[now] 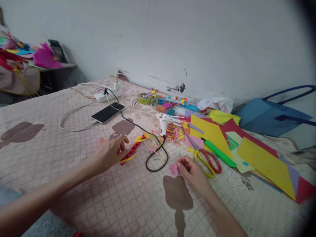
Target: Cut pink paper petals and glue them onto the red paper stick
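My left hand (111,152) reaches over the pink quilted bedspread (49,158), and its curled fingertips touch a red strip with yellow paper bands (133,149). My right hand (194,172) rests on the spread with its fingers pinched on a small pink paper piece (173,169). Red-and-yellow scissors (206,158) lie just to the right of that hand. A white glue gun (163,124) stands behind, and its black cord (158,161) loops between my two hands.
Sheets of yellow, red and purple paper (249,148) and a green marker (218,153) spread out on the right. A phone (107,112) and a power strip (107,95) sit at the back left. Craft bits (170,102) and a blue bag (269,117) line the wall.
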### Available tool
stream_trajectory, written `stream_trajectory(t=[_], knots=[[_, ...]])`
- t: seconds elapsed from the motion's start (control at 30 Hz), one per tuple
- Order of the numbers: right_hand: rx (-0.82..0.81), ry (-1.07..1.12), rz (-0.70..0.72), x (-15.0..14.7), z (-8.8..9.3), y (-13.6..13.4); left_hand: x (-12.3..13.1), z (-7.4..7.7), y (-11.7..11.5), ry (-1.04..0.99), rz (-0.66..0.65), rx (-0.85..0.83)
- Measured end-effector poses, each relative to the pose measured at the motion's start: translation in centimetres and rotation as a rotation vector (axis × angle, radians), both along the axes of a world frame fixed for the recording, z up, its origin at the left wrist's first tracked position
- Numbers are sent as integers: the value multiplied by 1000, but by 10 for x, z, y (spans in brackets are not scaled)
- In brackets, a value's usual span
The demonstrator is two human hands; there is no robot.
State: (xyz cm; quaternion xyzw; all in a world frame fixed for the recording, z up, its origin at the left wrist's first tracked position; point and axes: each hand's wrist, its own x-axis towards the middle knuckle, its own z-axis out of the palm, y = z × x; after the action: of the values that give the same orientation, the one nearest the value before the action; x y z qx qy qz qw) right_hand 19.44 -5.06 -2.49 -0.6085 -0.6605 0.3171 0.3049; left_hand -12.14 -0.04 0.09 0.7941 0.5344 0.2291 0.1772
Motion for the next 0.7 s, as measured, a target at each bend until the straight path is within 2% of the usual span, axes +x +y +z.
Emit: stream_trajectory(t=[0.17, 0.33, 0.43, 0.57, 0.7], knots=[[-11, 21, 7, 1, -1, 0, -1, 16, 10, 52, -11, 97], [-9, 25, 13, 1, -1, 0, 11, 48, 39, -10, -17, 233], [-14, 18, 11, 0, -1, 0, 25, 59, 57, -34, -58, 259], [-19, 23, -5, 2, -1, 2, 37, 48, 67, -78, -56, 239], [-51, 32, -6, 4, -1, 1, 32, 32, 64, -113, -65, 175]])
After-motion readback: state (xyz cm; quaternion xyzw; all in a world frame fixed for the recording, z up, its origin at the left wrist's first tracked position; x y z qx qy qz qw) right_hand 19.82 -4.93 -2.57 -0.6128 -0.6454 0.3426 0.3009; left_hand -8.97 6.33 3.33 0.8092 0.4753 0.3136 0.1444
